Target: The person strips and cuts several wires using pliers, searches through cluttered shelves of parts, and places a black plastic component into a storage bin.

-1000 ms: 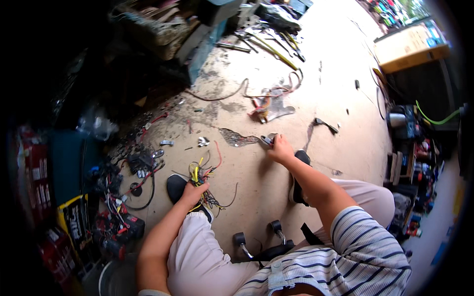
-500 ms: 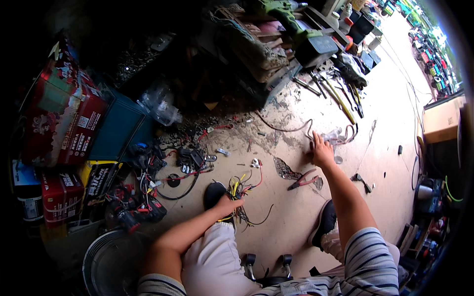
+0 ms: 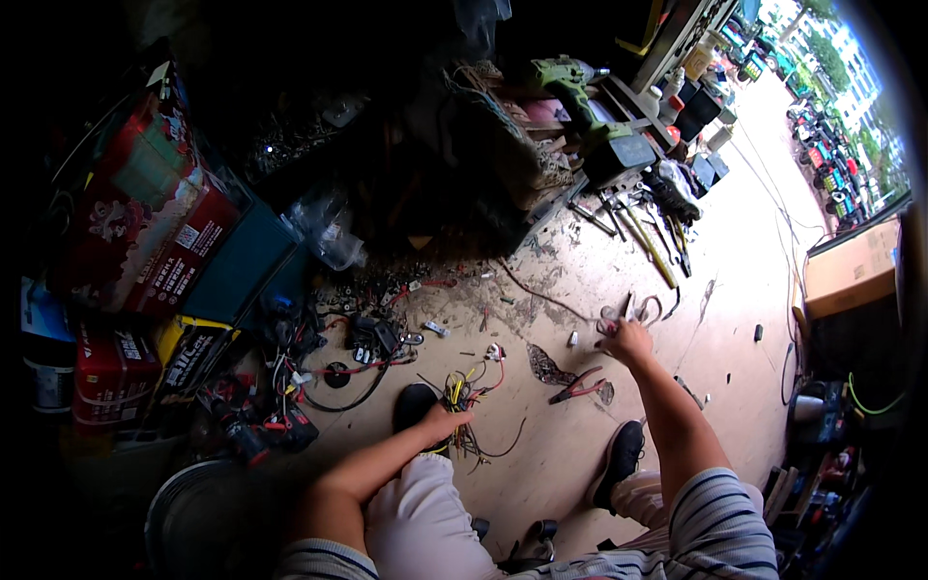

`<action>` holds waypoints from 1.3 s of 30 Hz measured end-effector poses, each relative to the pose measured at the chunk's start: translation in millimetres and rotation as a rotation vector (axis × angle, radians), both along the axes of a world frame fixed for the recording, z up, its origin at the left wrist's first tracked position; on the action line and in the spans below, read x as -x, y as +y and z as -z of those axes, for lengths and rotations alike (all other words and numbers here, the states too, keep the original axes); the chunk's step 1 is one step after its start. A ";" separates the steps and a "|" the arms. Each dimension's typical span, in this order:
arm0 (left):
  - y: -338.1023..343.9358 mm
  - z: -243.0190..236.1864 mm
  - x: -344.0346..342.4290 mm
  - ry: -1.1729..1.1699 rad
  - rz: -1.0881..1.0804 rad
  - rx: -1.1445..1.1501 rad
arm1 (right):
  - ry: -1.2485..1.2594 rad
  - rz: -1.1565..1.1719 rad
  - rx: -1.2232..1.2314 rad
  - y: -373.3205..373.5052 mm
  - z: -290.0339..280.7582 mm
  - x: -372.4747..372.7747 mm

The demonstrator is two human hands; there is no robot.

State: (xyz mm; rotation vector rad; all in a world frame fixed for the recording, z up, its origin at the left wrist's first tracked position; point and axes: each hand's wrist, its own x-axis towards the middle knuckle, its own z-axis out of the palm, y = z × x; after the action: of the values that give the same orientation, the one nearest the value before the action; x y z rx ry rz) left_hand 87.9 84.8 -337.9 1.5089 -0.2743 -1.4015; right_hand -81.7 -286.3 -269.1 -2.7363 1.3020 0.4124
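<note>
My left hand (image 3: 443, 422) is closed around a bundle of wires (image 3: 460, 391), mostly yellow and black, with loose ends fanning out above the black shoe. A red wire runs up from the bundle to a small white connector (image 3: 495, 352). Farther off to the right, my right hand (image 3: 628, 340) is closed on a slim dark pointed tool (image 3: 629, 305); its kind is unclear. Beside that hand, a brown cord (image 3: 551, 299) trails across the floor and loops. Red-handled pliers (image 3: 577, 387) lie on the floor between my hands, partly over a dark patch.
On the left are stacked boxes (image 3: 169, 266), a red drill (image 3: 237, 430) and tangled wiring. A green cordless drill (image 3: 580, 106) rests on clutter at the back, with several hand tools (image 3: 643, 242) beside it. A cardboard box (image 3: 851, 271) stands at the right. Small debris litters the floor.
My right hand has taken hold of the dark pointed tool, and the clear item by it is no longer seen. My left hand still grips the wires. The view has shifted slightly.
</note>
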 end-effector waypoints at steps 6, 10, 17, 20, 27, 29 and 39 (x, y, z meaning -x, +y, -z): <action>3.6 18.5 -1.4 0.091 -0.007 0.044 | 0.133 0.452 -0.948 -29.2 19.5 30.6; 3.4 19.7 -2.2 0.093 0.013 0.055 | -0.053 0.444 -0.550 -20.2 -15.3 31.7; 1.0 17.5 -2.8 0.094 0.022 0.054 | -0.795 0.486 -0.572 -63.9 -73.7 22.9; 4.7 23.6 -3.2 0.166 0.012 0.044 | -1.018 0.478 -0.531 -78.1 -118.1 12.5; -1.8 19.0 -3.8 0.073 0.066 -0.046 | -0.712 0.284 -0.474 0.7 -191.3 -28.7; 1.2 25.5 -5.0 0.096 0.052 -0.049 | -0.390 0.106 -0.839 53.6 -204.5 -43.0; -1.7 18.9 -7.1 0.384 -0.152 0.041 | -0.475 -0.272 -2.002 157.9 -288.1 -124.9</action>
State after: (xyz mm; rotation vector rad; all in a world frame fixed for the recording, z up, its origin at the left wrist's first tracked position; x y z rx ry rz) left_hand 94.9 83.1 -356.8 1.1706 0.0485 -1.5170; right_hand 43.2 -128.4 19.0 -1.0479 -0.0102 0.5304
